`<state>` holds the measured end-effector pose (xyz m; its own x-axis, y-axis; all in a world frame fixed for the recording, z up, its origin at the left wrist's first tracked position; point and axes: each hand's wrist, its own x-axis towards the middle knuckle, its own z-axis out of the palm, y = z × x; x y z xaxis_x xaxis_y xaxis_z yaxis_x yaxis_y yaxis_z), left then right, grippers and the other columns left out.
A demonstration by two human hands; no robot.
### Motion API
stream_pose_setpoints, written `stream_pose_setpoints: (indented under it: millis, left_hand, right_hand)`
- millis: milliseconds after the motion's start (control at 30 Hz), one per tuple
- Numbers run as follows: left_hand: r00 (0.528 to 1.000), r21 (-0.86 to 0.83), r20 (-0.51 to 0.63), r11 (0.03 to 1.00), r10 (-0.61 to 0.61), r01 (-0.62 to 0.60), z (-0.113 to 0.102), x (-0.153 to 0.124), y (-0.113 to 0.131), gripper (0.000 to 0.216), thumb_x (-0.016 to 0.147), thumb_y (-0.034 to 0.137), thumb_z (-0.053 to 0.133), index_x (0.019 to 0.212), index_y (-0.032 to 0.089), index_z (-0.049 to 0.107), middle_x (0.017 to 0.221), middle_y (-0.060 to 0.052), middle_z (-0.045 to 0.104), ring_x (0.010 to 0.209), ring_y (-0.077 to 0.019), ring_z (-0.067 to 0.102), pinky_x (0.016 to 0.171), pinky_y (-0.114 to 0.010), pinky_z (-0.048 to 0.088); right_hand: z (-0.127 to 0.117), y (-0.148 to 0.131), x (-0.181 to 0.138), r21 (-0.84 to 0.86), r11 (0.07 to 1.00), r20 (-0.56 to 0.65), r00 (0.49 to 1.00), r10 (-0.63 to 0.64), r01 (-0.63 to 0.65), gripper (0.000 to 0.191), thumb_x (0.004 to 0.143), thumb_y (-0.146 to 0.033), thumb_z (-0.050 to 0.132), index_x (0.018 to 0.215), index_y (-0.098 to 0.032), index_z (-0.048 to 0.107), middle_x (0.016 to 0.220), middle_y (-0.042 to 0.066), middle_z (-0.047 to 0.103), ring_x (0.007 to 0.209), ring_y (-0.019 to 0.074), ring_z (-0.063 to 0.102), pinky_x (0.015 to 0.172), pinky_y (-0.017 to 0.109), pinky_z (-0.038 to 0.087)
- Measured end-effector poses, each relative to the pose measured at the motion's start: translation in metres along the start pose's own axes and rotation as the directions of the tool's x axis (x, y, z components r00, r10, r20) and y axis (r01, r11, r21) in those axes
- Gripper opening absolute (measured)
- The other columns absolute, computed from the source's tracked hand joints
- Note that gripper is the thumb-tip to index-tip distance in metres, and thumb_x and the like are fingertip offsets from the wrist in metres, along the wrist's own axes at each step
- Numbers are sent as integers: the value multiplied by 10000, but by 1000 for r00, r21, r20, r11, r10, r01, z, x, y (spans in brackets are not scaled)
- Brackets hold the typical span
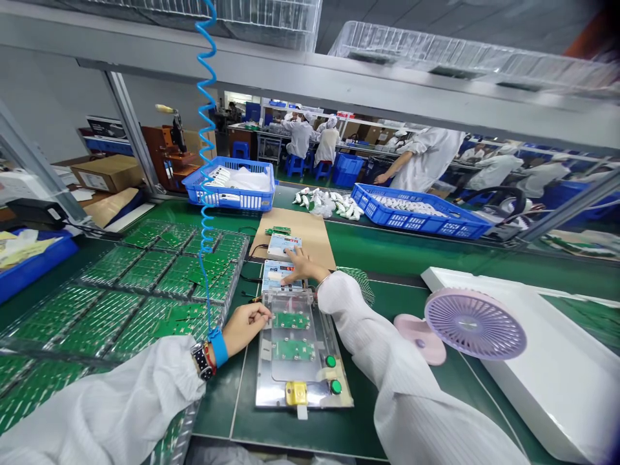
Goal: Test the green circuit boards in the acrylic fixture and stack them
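My left hand (246,328), fingers curled together, is at the left edge of a test fixture (271,395) with a clear cover. Whether its fingertips pinch anything is hidden. Under the cover lie two green circuit boards (291,320), one above the other. Beyond the fixture stand two small meter boxes (272,274) with red lit digits, one behind the other. Over them my right hand (304,265) reaches with spread fingers, its tips at the boxes. Near the fixture's front are a yellow latch (296,392) and two green buttons (335,387). A blue wrist strap (219,349) circles my left wrist.
Trays of green circuit boards (145,271) cover the left side. A blue coiled cord (206,116) hangs down to my left wrist. To the right are a pink fan (475,323) and a white foam tray (557,381). Blue baskets (232,197) stand behind; people work beyond.
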<state>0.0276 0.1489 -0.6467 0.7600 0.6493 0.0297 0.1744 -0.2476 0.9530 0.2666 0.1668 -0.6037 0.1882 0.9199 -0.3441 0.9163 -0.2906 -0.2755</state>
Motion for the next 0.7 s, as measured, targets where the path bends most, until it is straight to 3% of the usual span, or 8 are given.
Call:
stream_pose_setpoints:
  millis: [700]
  left_hand:
    - [1000,-10,10,1000,-10,10,1,0,-1,240,727,321,487,755,113,603,535,29,428,508,-111,376,480,-206,259]
  right_hand:
    - [4,-2,14,-140,990,74,997,37,-27,1336,403,-691,702,1423,-185,2,1473,165,-161,1320,356,-206,1053,521,3]
